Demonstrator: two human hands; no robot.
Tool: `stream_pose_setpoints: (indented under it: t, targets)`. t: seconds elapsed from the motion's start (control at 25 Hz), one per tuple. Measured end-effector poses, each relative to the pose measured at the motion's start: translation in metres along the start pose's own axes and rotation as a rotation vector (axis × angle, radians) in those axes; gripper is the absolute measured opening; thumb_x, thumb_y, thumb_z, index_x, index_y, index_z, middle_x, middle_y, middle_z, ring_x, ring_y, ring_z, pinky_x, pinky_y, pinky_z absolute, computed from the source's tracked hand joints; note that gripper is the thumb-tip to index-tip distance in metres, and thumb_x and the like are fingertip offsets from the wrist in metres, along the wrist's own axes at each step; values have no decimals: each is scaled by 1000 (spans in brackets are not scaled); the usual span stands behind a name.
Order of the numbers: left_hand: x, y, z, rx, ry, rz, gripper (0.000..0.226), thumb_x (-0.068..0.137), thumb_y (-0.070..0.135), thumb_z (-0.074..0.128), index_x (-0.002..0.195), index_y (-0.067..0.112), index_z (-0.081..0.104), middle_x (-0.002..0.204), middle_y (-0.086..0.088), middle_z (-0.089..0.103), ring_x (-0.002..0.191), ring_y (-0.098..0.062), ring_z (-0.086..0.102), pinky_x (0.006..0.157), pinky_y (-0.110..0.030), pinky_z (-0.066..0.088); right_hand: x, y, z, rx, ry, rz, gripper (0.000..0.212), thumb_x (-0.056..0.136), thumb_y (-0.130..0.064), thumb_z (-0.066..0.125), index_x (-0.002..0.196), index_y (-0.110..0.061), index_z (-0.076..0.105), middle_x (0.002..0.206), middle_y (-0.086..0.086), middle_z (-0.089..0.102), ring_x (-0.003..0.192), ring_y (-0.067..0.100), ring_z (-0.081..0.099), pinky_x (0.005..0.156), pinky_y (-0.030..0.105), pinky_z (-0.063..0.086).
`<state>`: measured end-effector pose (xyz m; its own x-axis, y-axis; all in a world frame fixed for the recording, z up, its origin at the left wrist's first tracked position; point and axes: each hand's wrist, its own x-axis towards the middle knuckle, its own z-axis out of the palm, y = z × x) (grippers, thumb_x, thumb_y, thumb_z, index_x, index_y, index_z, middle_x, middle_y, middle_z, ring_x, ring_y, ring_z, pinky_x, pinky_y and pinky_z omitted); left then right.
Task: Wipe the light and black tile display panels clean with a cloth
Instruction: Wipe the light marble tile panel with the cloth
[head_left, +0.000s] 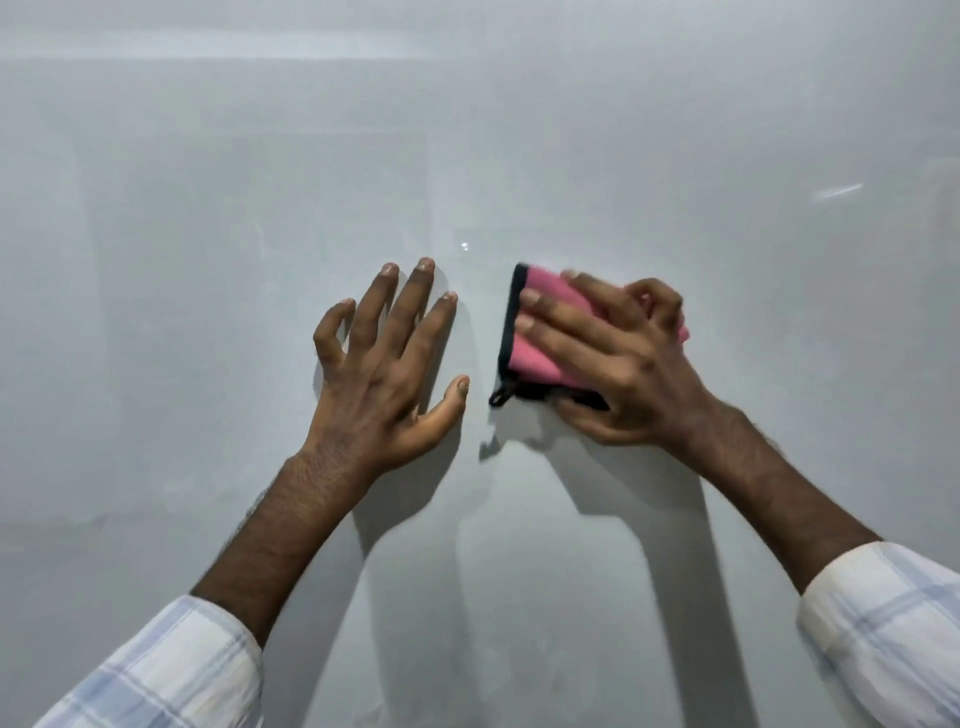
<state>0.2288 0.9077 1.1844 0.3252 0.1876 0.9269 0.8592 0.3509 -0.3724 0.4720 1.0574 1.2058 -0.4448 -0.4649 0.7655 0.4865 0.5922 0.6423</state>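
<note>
A glossy light grey tile panel (260, 218) fills the whole view. My left hand (387, 374) lies flat against it near the middle, fingers spread and straight. Just to its right, my right hand (618, 364) presses a folded pink cloth (535, 332) with a black edge and a small black loop against the panel. Its fingers stretch across the cloth and the thumb tucks under the lower edge. The right hand is slightly blurred. No black panel is in view.
Faint reflections and a bright streak (839, 191) show on the panel at the upper right. Both forearms come in from the bottom in pale checked sleeves (171, 670).
</note>
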Motion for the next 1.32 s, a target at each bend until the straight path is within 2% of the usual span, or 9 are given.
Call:
stream_pose_setpoints:
  t: [0.16,0.36,0.52,0.68,0.84,0.88,1.04,1.2,1.32]
  targets:
    - [22,-3,-3,-15,26,2,69,94,50,55,152,14,50,170,-11,29,156,-31,28,116,-57,23,42,14,5,-58,103,707,70,87,-45,59,154,-26,46,163,-7,37,146,28,38,101,51,30]
    - [68,-13,-9,-25,66,28,70,93,49,54,152,12,49,170,-12,27,157,-32,26,114,-55,27,57,46,-1,-105,-25,85,68,91,-49,58,154,-25,46,164,-6,37,147,29,38,94,55,32]
    - [109,-26,-6,-38,102,12,71,94,50,52,153,12,48,170,-13,28,156,-32,26,113,-54,28,93,63,0,-56,90,685,72,86,-47,53,155,-27,42,165,-9,33,145,28,35,99,49,28]
    - [134,-37,-2,-14,109,21,72,91,52,50,152,12,49,170,-12,29,156,-32,28,112,-53,30,105,74,1,-131,-26,124,73,87,-52,52,155,-26,43,165,-6,34,146,30,38,94,53,31]
    - [134,-42,8,67,111,50,73,97,53,43,154,9,48,169,-13,30,156,-34,30,113,-57,31,130,103,-2,-59,82,642,73,87,-52,51,156,-31,39,165,-10,33,142,28,37,96,50,28]
    - [134,-41,9,81,116,51,72,97,53,43,154,9,47,169,-13,31,156,-34,30,113,-56,30,138,94,2,-88,73,650,74,88,-51,48,157,-28,37,165,-8,32,142,31,36,97,49,28]
    - [134,-42,9,108,115,57,72,98,53,42,155,10,47,169,-13,31,157,-33,28,114,-55,27,149,106,0,-153,-72,31,77,88,-57,46,159,-28,35,167,-8,29,145,29,36,95,50,28]
    - [131,-39,11,96,94,46,74,98,53,39,157,9,43,170,-14,27,158,-33,24,117,-56,24,170,131,2,-74,36,494,76,86,-58,45,157,-32,38,165,-11,33,139,28,38,90,44,21]
    - [131,-39,11,117,89,42,74,98,53,38,157,9,43,170,-14,28,158,-33,24,118,-56,24,183,114,11,-155,2,252,77,87,-58,43,157,-28,37,166,-7,32,140,29,37,89,42,20]
